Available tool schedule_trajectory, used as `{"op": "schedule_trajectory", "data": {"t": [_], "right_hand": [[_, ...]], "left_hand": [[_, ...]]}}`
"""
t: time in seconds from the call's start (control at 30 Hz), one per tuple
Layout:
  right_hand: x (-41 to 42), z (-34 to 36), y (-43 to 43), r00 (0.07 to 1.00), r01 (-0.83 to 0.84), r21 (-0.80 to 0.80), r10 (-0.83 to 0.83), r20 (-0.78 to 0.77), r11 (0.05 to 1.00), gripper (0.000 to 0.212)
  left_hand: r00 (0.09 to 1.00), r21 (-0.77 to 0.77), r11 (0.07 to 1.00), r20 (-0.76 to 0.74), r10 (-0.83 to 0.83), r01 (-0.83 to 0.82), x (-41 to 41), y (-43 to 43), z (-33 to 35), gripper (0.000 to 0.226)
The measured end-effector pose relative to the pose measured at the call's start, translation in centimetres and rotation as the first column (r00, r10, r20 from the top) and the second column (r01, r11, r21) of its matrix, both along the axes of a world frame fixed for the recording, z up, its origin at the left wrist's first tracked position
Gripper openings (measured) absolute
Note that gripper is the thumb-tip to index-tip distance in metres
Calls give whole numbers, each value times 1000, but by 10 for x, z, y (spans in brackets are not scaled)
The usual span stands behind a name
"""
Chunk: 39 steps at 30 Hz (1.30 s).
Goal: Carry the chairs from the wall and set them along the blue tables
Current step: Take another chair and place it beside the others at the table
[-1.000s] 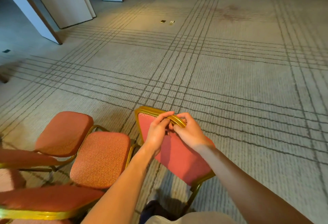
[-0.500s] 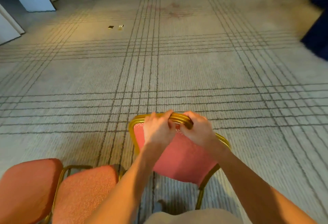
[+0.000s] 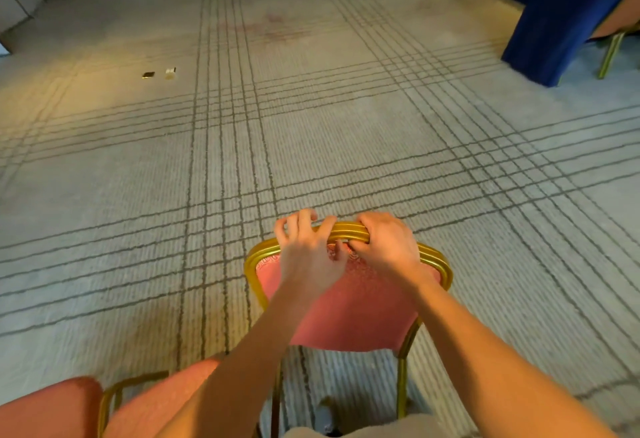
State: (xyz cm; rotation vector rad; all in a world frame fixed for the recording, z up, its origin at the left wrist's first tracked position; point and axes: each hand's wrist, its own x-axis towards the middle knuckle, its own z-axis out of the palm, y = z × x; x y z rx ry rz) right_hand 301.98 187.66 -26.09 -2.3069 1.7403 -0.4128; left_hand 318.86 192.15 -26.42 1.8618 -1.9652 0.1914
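A chair (image 3: pixel 349 309) with a red padded back and a gold metal frame stands right in front of me, its back towards me. My right hand (image 3: pixel 386 247) grips the top rail of the backrest with the fingers curled round it. My left hand (image 3: pixel 304 250) lies over the same rail just to the left, fingers spread and loosely bent over the far side. A blue-draped table (image 3: pixel 554 18) stands at the far upper right.
Two more red chair seats (image 3: pixel 52 410) show at the bottom left. Under the blue table's right edge a gold chair leg (image 3: pixel 609 54) shows. Two small objects (image 3: pixel 159 73) lie on the striped carpet at the far left. A wall runs along the top.
The view has swung right: the wall chairs slid out to the lower left and the blue table came into sight. My left hand's fingers have loosened and spread on the rail.
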Motion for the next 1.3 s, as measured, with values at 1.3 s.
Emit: {"op": "schedule_trajectory", "data": {"t": [1.3], "right_hand": [[-16,-15,-69,964,230,-34,-232,-126,973,27]], "left_hand": [[997,374,927,-41,61,-41,2,-116,-5,32]]}}
